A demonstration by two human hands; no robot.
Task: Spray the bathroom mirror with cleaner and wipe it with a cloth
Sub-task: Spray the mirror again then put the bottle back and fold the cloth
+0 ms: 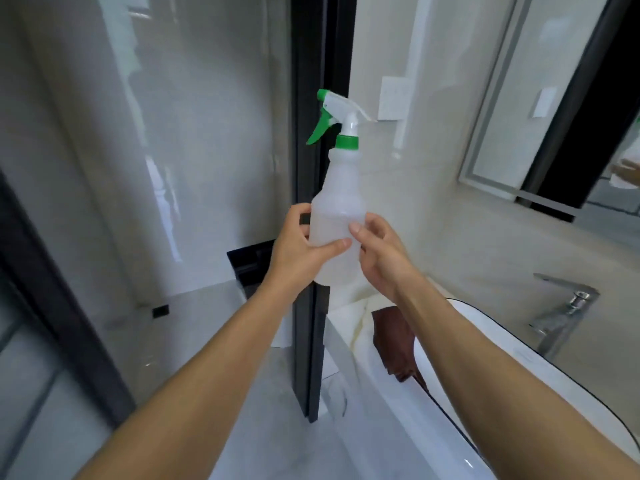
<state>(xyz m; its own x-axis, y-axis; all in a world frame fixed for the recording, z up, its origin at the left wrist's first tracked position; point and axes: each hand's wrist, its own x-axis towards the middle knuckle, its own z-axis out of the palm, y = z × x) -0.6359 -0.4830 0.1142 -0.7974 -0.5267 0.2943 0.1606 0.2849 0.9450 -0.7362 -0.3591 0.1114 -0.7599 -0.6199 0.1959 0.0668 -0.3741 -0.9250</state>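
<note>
A translucent white spray bottle (337, 195) with a green trigger and green collar is held upright in front of me, nozzle pointing left. My left hand (298, 244) grips its lower body from the left, thumb across the front. My right hand (377, 251) touches the bottle from the right with its fingertips. The mirror (554, 98) hangs on the wall at the upper right. A cream cloth (353, 317) and a brown cloth (394, 337) lie on the counter below my right wrist.
A white basin (491, 341) with a chrome tap (564, 313) sits at the lower right. A black-framed glass partition (311, 168) stands just behind the bottle. A white wall socket (393, 98) is mounted near the nozzle.
</note>
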